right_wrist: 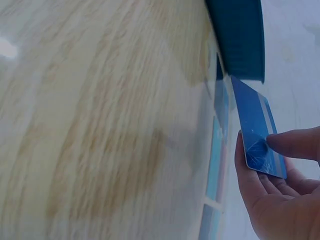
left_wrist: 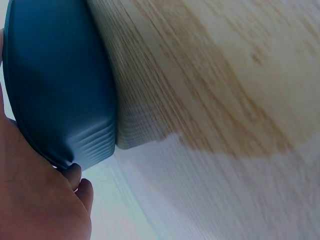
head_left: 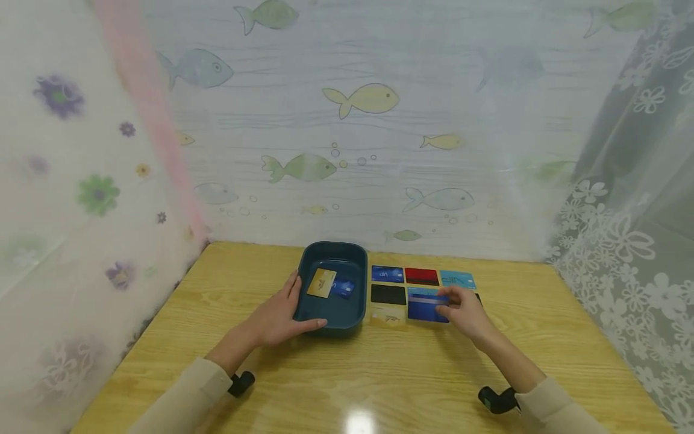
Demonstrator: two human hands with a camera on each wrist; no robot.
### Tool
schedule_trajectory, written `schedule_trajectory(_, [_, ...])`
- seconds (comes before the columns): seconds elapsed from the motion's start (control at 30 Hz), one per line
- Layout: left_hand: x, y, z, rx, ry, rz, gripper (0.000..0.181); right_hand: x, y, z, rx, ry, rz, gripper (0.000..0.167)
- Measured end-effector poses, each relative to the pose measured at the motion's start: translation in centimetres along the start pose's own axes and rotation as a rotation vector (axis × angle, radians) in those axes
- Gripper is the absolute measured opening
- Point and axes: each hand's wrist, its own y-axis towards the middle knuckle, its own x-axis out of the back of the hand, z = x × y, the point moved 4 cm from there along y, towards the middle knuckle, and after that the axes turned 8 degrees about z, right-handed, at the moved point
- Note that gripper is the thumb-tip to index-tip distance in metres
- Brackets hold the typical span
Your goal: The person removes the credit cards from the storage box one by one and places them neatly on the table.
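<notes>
My right hand (head_left: 465, 313) pinches a blue card (head_left: 423, 308) with a pale stripe between thumb and fingers, above the laid-out cards. In the right wrist view, the same card (right_wrist: 255, 125) is tilted, the thumb on its striped face. At the near left corner of a dark teal tray (head_left: 358, 319), my left hand (head_left: 271, 316) holds the tray's side, thumb along the near rim. A gold card (head_left: 321, 283) and a blue card (head_left: 344, 288) lie inside the tray. In the left wrist view, fingertips (left_wrist: 85, 192) bend near the tray's end wall.
Right of the tray, cards lie in rows: a blue card (head_left: 387, 274), a red card (head_left: 422, 276), a light-blue card (head_left: 458, 279), a black card (head_left: 388, 294) and a pale gold card (head_left: 388, 317). Others are partly hidden under the right hand. A fish-patterned curtain (head_left: 303, 217) hangs behind the wooden table (head_left: 347, 374).
</notes>
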Motion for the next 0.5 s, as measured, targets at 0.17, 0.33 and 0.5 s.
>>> schedule_trajectory(0.17, [0.0, -0.1, 0.0, 0.002, 0.003, 0.01, 0.131, 0.0, -0.1, -1.5, -0.046, 0.001, -0.003, 0.032])
schedule_trajectory(0.33, [0.3, -0.1, -0.2, -0.007, -0.011, 0.004, 0.131, -0.1, -0.1, -2.4, -0.03, -0.118, -0.038, 0.03])
schedule_trajectory(0.5, [0.1, 0.0, 0.0, -0.011, 0.0, 0.005, 0.133, -0.5, 0.0, -3.0, 0.003, -0.189, -0.054, 0.032])
